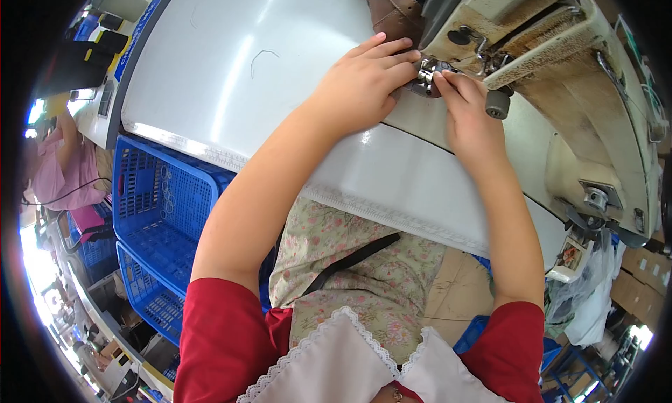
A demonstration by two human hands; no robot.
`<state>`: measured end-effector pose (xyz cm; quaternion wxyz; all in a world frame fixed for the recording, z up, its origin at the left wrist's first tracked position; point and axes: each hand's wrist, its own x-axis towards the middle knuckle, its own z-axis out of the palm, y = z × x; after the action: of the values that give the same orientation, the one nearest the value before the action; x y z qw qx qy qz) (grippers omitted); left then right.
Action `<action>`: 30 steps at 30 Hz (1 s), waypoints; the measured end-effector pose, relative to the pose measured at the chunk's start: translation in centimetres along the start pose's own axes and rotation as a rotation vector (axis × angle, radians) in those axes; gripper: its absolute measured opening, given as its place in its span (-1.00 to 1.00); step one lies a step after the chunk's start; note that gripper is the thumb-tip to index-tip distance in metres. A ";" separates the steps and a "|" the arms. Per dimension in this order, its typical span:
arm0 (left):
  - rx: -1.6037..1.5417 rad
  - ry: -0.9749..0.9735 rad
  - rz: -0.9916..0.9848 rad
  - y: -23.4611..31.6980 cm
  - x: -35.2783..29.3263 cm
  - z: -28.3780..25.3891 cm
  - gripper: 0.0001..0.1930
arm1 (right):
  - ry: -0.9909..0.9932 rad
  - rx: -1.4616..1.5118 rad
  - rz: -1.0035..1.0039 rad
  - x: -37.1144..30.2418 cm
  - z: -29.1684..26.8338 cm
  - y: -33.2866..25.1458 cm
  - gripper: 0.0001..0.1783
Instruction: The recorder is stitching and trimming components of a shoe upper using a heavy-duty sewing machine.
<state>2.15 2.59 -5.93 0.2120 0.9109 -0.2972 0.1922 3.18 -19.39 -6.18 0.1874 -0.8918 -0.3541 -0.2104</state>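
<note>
A sewing machine (pixel 560 74) with a worn cream body stands at the right of the white table. Its metal presser foot (pixel 425 73) sits between my two hands. My left hand (pixel 367 81) lies palm down on the table with its fingers stretched out, the tips just left of the foot. From the right, my right hand (pixel 472 105) reaches in with finger and thumb closed at the foot; anything small between them is hidden. Beyond my left fingertips lies a brown leather piece (pixel 392 15) with small holes, partly cut off by the machine and the picture's edge.
Loose dark thread (pixel 262 53) lies on the white tabletop (pixel 203 74). A ruler strip (pixel 371 210) runs along its near edge. Blue plastic baskets (pixel 164 193) stand below at the left. Another person in pink (pixel 70 165) sits at far left. Cardboard boxes (pixel 640 284) are at the right.
</note>
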 end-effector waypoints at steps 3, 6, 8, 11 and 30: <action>0.014 -0.016 0.016 -0.1 0.0 -0.3 -0.66 | 0.016 0.011 0.000 0.1 0.2 0.1 -0.70; 0.031 -0.028 0.029 -0.1 0.2 -0.5 -0.65 | 0.034 0.067 -0.019 0.3 0.1 0.2 -0.81; 0.040 -0.034 0.033 0.0 0.4 -0.6 -0.65 | 0.033 0.078 -0.003 0.4 -0.1 0.0 -0.83; 0.032 -0.042 0.034 0.0 0.4 -0.7 -0.64 | 0.044 0.111 0.027 0.5 0.0 0.1 -0.85; 0.011 -0.050 0.029 0.2 0.6 -0.8 -0.64 | 0.054 0.136 0.095 0.1 0.0 0.1 -0.89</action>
<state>2.24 2.58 -4.89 0.1965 0.9122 -0.3146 0.1742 3.31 -19.40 -6.21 0.2669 -0.8868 -0.3196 -0.2005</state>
